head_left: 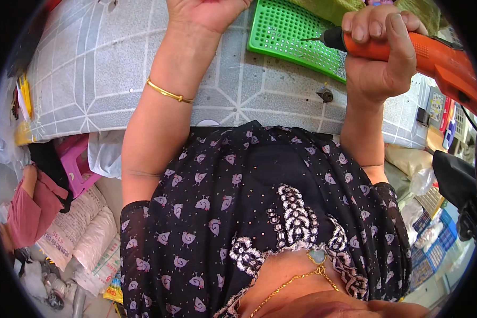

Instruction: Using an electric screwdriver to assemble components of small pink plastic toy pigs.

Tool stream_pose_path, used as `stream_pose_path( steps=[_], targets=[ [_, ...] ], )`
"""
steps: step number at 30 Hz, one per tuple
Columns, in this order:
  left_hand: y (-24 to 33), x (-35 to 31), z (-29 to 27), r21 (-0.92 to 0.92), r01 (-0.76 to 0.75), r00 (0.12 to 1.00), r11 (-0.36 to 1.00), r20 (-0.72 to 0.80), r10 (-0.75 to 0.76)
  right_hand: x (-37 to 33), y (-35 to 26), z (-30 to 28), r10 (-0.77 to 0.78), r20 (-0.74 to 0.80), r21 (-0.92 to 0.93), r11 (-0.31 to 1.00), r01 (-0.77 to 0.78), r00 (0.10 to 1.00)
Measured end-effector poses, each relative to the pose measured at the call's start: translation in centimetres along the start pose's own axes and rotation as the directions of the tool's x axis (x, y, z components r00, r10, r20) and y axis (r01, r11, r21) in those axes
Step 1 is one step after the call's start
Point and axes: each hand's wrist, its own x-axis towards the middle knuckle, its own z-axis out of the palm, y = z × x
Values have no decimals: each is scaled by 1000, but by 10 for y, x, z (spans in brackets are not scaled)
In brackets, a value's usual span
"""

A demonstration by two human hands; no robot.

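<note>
The right hand (379, 50) grips an orange plastic power screwdriver (408, 50), bit aimed at the green perforated plastic tray (286, 29) on the table; the left hand's (206, 10) grip is hidden. Driving seems underway; steady alignment comes next.

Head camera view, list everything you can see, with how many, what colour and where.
Electric screwdriver: one, orange, top right, gripped in right hand.
Perforated tray: one, green, on table under the tool tip.
Table: one, grey patterned cover, top.
Small dark part: one, on table by the right wrist.
Stool: one, pink, lower left under table.
Sacks: several, white, floor at left.
Bangle: one, gold, left wrist.
Left hand: top edge, contents unseen.
Right hand: wrapped round the screwdriver.
</note>
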Motion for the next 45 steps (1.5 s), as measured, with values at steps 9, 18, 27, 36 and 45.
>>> stream_pose_path(
  steps=[9,18,27,36,45],
  targets=[
    [-3,-1,1,27,-39,999,999,-26,39,-5,3,-2,-1,-4,-37,999,1,1000],
    [-1,-2,-1,62,-78,996,995,-38,81,-5,4,-3,25,-49,-32,999,-26,998],
    [-4,2,-3,75,-94,994,993,-48,98,-4,4,-9,5,-6,-34,999,-6,1000],
    [-10,2,1,193,-155,977,969,-113,179,7,-43,14,46,36,-657,754,-11,998],
    [-11,-1,1,234,-182,971,955,-112,212,7,-56,13,84,110,-989,111,101,990]
  ],
)
